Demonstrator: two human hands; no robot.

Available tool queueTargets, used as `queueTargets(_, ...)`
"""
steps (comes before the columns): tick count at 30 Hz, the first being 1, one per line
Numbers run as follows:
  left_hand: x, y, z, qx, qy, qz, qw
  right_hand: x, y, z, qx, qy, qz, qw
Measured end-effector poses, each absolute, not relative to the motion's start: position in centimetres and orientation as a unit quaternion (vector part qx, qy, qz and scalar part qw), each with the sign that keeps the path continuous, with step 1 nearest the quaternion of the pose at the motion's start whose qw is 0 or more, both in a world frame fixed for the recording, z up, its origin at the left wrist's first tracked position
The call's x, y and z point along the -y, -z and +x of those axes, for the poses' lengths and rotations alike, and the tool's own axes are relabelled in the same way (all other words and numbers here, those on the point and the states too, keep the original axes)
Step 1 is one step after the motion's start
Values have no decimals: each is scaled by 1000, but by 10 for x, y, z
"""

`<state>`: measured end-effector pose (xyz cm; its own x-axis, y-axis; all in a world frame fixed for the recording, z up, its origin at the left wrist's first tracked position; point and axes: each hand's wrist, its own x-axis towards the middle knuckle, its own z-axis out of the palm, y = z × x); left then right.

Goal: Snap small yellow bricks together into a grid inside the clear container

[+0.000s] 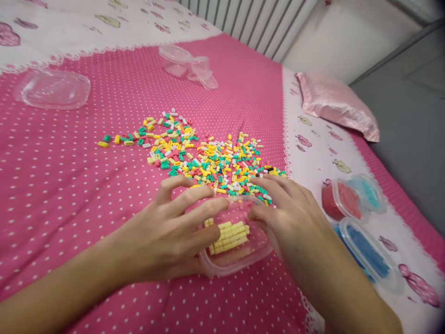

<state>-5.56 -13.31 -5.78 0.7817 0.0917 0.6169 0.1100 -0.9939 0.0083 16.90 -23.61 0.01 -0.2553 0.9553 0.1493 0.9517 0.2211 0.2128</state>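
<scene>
A see-through plastic tub (239, 269) is set between the two hands, with its far rim just short of a loose heap of small toy bricks (215, 160). In it, a block of pale yellow bricks (231, 237) is seen just beside the left fingertips, lined up in neat rows.

The left side of the tub is partly covered by the left hand (184, 227), whose fingers are bent and spread over the rim; whether the wall is firmly gripped cannot be told. The right hand (288, 213) is arched at the far right of the tub, its fingers curled towards the near edge of the heap with a narrow gap above the thumb. Whether a brick is pinched there cannot be told, as the fingertips are partly hidden.

The heap, mixed in yellow, green, white and pink, is spread beyond both hands on a dotted pink bedcover (86, 195). To the right of the right hand, tubs of red bricks (342, 202), teal bricks (369, 192) and blue bricks (368, 250) are grouped. Well beyond the left hand, a flat plastic piece (55, 90) is laid to the left, and more see-through containers (174, 60) are placed straight ahead. A shiny pink pillow (337, 104) is seen beyond the right hand.
</scene>
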Motion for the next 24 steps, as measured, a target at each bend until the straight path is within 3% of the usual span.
queueTargets(7,139,60,-48,59,358,-932,7,231,0,161,-781,-169,595,92)
queueTargets(24,142,60,-50,75,345,-936,10,228,5,167,-786,-164,585,117)
